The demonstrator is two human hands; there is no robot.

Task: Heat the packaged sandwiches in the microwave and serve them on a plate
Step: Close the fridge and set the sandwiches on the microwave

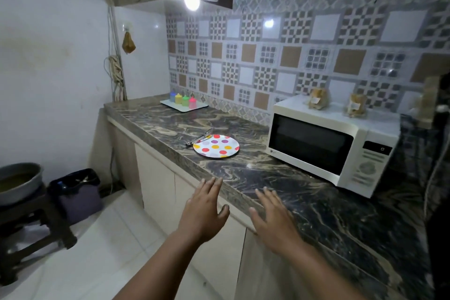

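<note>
A white microwave (328,146) stands on the dark marble counter (267,173) at the right, its door closed. On its top lie two packaged sandwiches, one (318,98) to the left and one (356,105) to the right. A white plate with coloured dots (216,145) lies on the counter left of the microwave, with metal tongs (199,137) touching its far left rim. My left hand (203,209) and my right hand (274,219) hover open with fingers spread at the counter's front edge, holding nothing.
A white tray with several small coloured bottles (183,102) sits at the counter's far left corner. A dark bin (76,192) and a stool with a metal pot (19,182) stand on the floor at the left. Cabinets hang overhead.
</note>
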